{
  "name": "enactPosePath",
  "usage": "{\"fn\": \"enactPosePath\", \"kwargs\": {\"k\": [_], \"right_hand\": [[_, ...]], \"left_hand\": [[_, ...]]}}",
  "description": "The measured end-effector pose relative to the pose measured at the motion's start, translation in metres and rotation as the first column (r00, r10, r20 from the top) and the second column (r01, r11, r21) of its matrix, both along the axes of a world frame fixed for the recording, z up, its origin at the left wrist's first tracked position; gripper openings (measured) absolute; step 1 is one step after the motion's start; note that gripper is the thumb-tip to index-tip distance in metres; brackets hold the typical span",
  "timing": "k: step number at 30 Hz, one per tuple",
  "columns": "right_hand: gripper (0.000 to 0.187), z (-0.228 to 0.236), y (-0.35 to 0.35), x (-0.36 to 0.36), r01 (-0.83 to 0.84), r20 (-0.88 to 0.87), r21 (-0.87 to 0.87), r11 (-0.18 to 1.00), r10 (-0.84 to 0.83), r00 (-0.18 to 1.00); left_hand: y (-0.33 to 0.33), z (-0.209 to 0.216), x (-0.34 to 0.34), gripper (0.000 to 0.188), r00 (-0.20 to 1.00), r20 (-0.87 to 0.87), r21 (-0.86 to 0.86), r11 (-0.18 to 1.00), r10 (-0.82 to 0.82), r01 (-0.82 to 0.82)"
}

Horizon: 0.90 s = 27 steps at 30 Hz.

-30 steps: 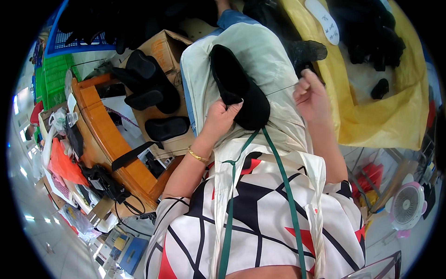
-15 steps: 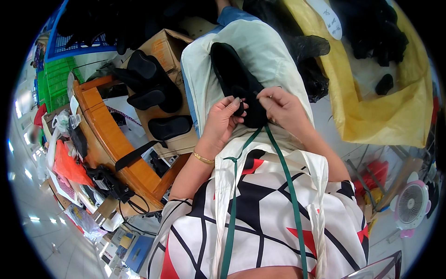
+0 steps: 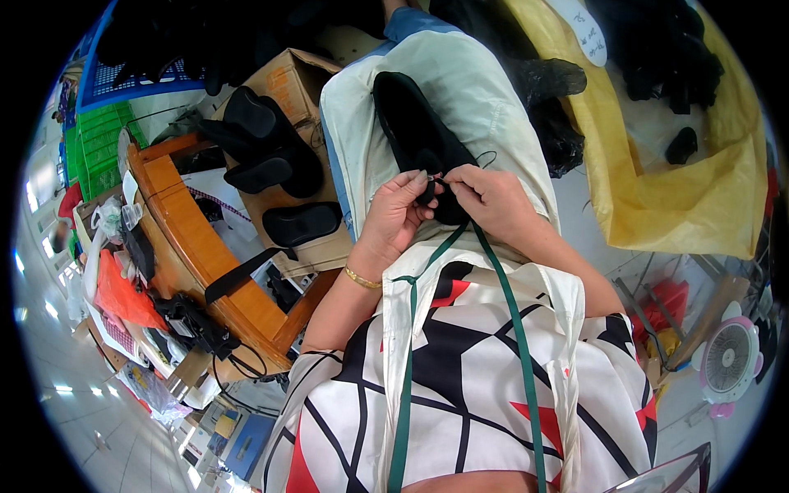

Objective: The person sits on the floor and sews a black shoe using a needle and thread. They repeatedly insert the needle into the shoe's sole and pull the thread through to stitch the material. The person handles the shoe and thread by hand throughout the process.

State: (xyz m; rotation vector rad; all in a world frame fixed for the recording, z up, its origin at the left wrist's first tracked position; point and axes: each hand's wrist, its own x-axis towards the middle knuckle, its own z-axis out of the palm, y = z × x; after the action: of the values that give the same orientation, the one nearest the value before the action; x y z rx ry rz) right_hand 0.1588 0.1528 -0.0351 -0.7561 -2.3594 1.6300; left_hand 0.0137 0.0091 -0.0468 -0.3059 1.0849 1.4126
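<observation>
Gently steady the black shoe [image 3: 445, 145] with your pinching left hand [image 3: 394, 211], your right hand [image 3: 495, 200] pinched beside it at three o'clock, holding I can't tell what.

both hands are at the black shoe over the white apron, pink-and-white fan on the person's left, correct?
Wrong side: the head view shows the pink-and-white fan on the person's right. The left hand and right hand are at the black shoe over the white apron.

Your lap [image 3: 464, 86], beneath your left hand [image 3: 399, 212] and right hand [image 3: 495, 201], bears a shoe [image 3: 444, 146]; left of them lies a carton [image 3: 297, 92], right sheeting [image 3: 690, 215] and a fan [image 3: 730, 357].
</observation>
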Motion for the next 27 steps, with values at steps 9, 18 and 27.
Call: {"fn": "enactPosePath", "kwargs": {"k": [9,18,27], "right_hand": [[0.011,-0.001,0.0,-0.002,0.028,-0.028,-0.037,0.999,-0.029,0.999],[0.009,-0.001,0.005,0.001,0.051,0.177,-0.443,0.895,0.032,0.984],[0.01,0.006,0.002,-0.009,0.101,0.284,-0.442,0.891,0.032,0.958]], "left_hand": [[0.0,0.003,0.002,0.016,0.998,-0.064,0.015,1.0,0.004,-0.004],[0.001,0.008,0.009,0.019,0.995,-0.099,-0.079,0.996,0.026,-0.034],[0.003,0.007,0.006,0.02,0.989,-0.131,-0.099,0.993,-0.072,0.059]]}}
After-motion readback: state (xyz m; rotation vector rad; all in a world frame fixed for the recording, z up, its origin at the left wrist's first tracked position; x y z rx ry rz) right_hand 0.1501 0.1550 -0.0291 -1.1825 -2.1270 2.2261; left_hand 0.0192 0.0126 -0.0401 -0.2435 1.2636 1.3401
